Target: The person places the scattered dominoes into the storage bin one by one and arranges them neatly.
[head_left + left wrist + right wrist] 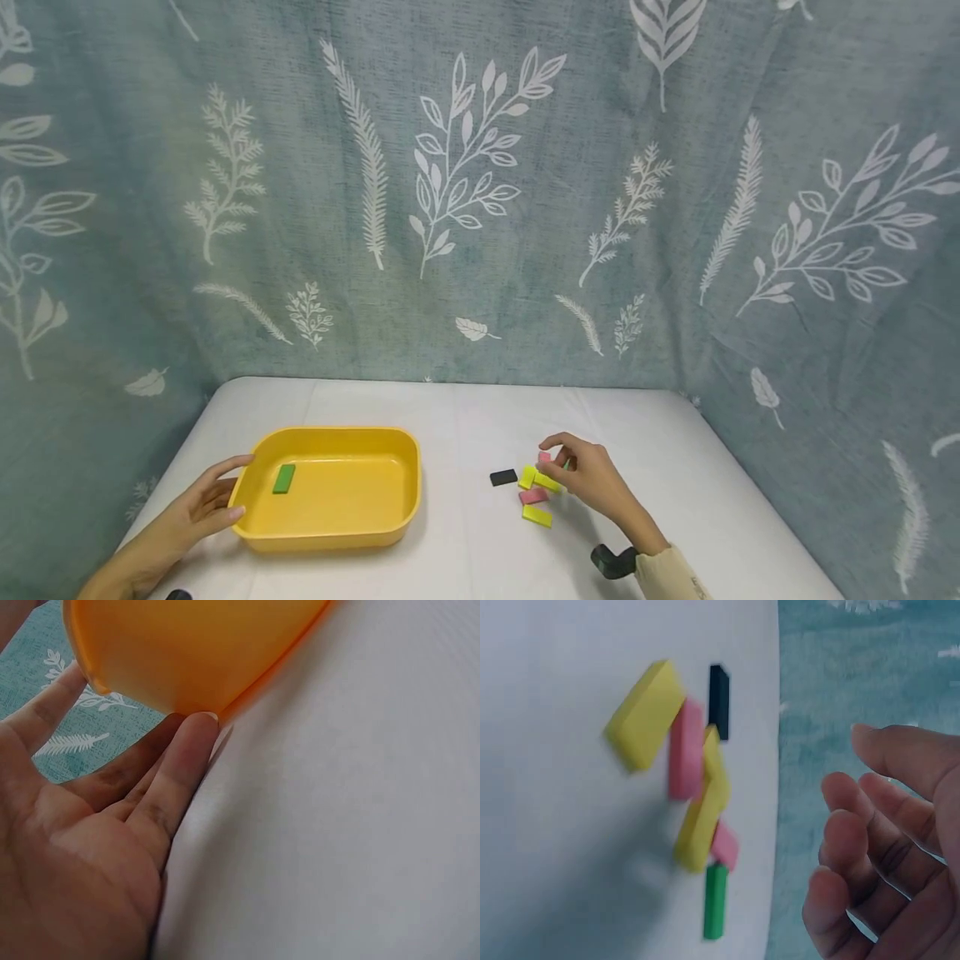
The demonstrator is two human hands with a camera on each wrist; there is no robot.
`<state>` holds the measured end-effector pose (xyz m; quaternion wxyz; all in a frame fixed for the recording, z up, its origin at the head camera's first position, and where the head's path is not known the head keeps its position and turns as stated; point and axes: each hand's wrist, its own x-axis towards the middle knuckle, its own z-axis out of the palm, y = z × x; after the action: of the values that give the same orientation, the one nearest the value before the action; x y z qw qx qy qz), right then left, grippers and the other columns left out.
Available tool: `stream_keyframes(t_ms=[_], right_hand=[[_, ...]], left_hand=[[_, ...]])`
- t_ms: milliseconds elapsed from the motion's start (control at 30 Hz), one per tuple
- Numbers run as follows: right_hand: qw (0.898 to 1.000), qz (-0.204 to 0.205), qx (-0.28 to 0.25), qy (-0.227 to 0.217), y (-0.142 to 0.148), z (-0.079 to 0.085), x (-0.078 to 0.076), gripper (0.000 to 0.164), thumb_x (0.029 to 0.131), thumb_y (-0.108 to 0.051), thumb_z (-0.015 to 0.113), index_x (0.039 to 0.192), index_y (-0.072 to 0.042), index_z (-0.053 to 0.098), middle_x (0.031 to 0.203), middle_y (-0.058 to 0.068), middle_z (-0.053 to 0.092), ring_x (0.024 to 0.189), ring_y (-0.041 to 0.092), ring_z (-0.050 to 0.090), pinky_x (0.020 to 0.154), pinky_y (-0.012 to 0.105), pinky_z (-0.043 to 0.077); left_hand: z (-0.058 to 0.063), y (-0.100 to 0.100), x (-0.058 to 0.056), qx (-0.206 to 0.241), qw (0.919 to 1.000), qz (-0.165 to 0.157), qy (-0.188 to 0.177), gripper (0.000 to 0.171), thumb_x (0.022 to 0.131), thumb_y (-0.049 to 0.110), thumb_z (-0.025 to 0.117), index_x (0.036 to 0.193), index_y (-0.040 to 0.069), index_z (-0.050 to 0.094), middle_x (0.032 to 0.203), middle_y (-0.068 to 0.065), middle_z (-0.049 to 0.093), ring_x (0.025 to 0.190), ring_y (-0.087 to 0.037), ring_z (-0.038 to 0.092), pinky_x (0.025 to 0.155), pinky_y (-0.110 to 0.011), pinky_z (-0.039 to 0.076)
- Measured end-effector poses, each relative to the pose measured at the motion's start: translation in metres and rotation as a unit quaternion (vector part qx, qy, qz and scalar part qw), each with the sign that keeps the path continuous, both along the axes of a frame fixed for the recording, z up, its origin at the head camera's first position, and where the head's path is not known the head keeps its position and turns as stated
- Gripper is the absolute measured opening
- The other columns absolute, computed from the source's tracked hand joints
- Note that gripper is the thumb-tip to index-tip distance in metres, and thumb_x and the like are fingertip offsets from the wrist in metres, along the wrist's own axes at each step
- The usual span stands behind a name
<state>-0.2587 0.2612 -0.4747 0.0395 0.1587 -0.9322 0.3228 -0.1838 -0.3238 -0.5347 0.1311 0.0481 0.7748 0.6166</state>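
A yellow plastic tray (330, 540) sits on the left of the white table, with one green block (283, 479) lying in it. My left hand (198, 504) touches the tray's left end, thumb near the front corner and fingers along the outer wall. On the right, my right hand (588, 477) hovers over a small cluster of blocks, its fingers loosely bent and nothing between them. The cluster has a black block (503, 477), yellow blocks (537, 516), pink blocks (534, 496) and a green block (715, 901), the last partly hidden by the hand in the head view.
White cloth covers the table (465, 567). Behind it and at both sides hangs a blue-green curtain (510, 333) with white leaf prints. A dark strap piece (613, 562) shows at my right wrist.
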Motion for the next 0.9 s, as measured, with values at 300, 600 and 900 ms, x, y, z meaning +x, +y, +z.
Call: stream_keyframes(t_ms=[300, 600, 900], right_hand=[[0.997, -0.075, 0.000, -0.022, 0.029, -0.015, 0.002, 0.031, 0.090, -0.024, 0.082, 0.117, -0.012, 0.072, 0.072, -0.006, 0.062, 0.052, 0.016, 0.056, 0.050, 0.029, 0.046], [0.993, -0.106, 0.003, -0.057, 0.047, -0.024, 0.006, 0.032, 0.089, -0.023, 0.082, 0.117, -0.011, 0.072, 0.070, -0.003, 0.063, 0.052, 0.018, 0.056, 0.051, 0.030, 0.043], [0.987, -0.139, -0.001, -0.082, 0.050, -0.029, 0.006, 0.034, 0.090, -0.026, 0.081, 0.117, -0.009, 0.071, 0.071, 0.002, 0.063, 0.054, 0.018, 0.056, 0.053, 0.031, 0.045]], left_hand=[[-0.002, 0.000, 0.000, 0.014, 0.9999, -0.008, 0.003, 0.070, 0.107, 0.022, 0.057, 0.163, 0.018, 0.015, 0.158, -0.028, 0.030, 0.118, -0.002, 0.054, 0.090, -0.026, 0.050], [0.000, 0.002, 0.001, 0.004, 1.0000, -0.002, -0.002, 0.072, 0.106, 0.024, 0.059, 0.163, 0.017, 0.016, 0.158, -0.029, 0.030, 0.117, -0.002, 0.053, 0.090, -0.026, 0.050], [0.001, 0.001, 0.000, -0.002, 1.0000, 0.000, 0.000, 0.072, 0.106, 0.024, 0.059, 0.163, 0.017, 0.016, 0.157, -0.029, 0.031, 0.117, -0.005, 0.054, 0.089, -0.027, 0.050]])
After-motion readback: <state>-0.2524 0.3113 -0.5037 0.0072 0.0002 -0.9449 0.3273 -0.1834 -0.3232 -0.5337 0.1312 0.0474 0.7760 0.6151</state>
